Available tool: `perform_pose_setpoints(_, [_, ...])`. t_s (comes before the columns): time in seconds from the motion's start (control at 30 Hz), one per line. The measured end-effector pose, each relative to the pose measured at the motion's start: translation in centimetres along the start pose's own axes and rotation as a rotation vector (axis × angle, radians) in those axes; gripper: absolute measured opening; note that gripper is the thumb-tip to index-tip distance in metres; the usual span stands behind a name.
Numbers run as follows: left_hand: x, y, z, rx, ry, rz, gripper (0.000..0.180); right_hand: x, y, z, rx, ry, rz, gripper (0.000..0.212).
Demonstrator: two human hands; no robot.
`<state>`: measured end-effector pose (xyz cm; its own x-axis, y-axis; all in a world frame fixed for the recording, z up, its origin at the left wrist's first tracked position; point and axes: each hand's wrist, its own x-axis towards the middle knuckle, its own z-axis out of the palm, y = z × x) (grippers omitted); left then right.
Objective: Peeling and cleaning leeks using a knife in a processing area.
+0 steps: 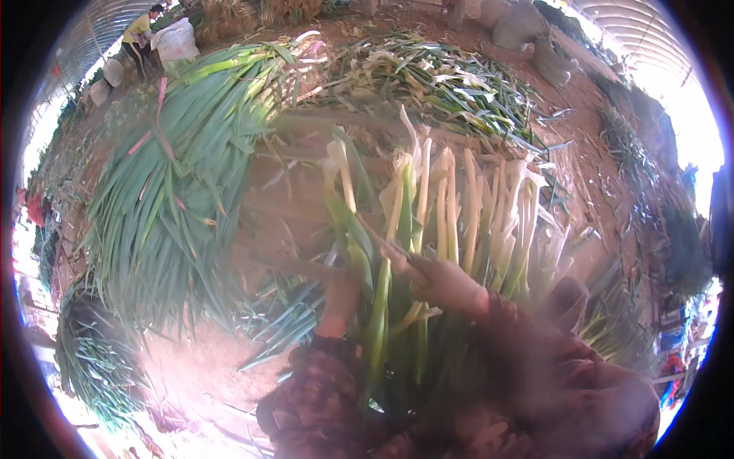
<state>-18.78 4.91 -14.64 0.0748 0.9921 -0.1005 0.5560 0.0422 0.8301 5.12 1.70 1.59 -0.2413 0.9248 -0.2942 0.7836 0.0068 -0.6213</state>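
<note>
In front of me a row of leek-like stalks (447, 210) stands nearly upright, pale stem ends up and green leaves down. My right hand (451, 287) is closed at the front of the row around a thin, dark, stick-like tool (388, 243), which slants up to the left across the stalks. Whether it has a blade is not clear. My left hand (340, 297) is beside the leftmost stalk (344, 203), its fingers smeared by haze and blur. What it grips, if anything, is hidden.
A big heap of long green leaves (180, 176) lies at the left, with loose trimmed leaves (451, 88) beyond the row. Another pile (92, 352) is at lower left. Far left, a person (139, 42) in yellow bends by a white sack (176, 40). More sacks (520, 27) lie at back right.
</note>
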Motion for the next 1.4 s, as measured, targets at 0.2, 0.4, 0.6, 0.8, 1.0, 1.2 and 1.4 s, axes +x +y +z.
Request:
perform_pose_setpoints(0.2, [-1.6,9.9,-3.4,0.357,-0.046,-0.138,0.043,-8.9,-0.6,-0.8,0.043,-0.152,0.088,0.073])
perform_pose_setpoints(0.4, [-2.7,11.9,-3.1,0.602,0.006,-0.012,0.044,-6.6,3.8,-0.6,0.095,0.129,0.146,0.072])
perform_pose_setpoints(0.6, [-2.3,12.0,-1.5,0.761,-0.085,0.067,0.043,-5.3,6.3,-2.9,0.155,0.262,0.208,0.072])
perform_pose_setpoints(0.8, [-2.8,13.5,-0.6,0.735,-0.092,0.077,0.042,-8.3,5.0,-3.0,0.167,-0.024,0.014,0.067])
perform_pose_setpoints(1.0, [-2.9,13.6,-1.1,0.888,-0.084,0.16,0.04,-10.6,4.5,-2.6,0.162,0.003,0.048,0.062])
perform_pose_setpoints(1.2, [-3.1,14.2,-3.9,1.056,-0.153,0.03,0.035,-12.5,4.0,-0.7,0.162,-0.026,-0.084,0.068])
perform_pose_setpoints(1.4, [-4.6,17.1,-5.5,1.097,-0.119,0.04,0.034,-11.4,5.7,1.5,0.032,-0.04,-0.143,0.072])
